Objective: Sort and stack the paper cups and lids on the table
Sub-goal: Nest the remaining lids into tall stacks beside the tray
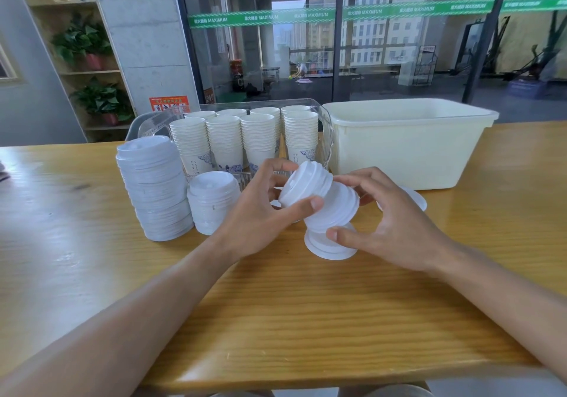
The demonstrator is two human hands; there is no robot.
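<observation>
White plastic lids (pixel 319 206) — a short nested stack held tilted above the wooden table (pixel 276 304), left hand (pixel 260 209) gripping its upper end, right hand (pixel 395 224) pinching the lower — likely light, thin, flexible, slippery; best held by the rims.

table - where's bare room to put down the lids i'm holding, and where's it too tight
Free: the wide table strip nearest you, below both hands, and the far-left tabletop beside the tall lid stack. Also right of the cream bin. Crowded: between the short lid stack, the clear cup tray and the bin, where the left hand and right hand grip lids.
</observation>
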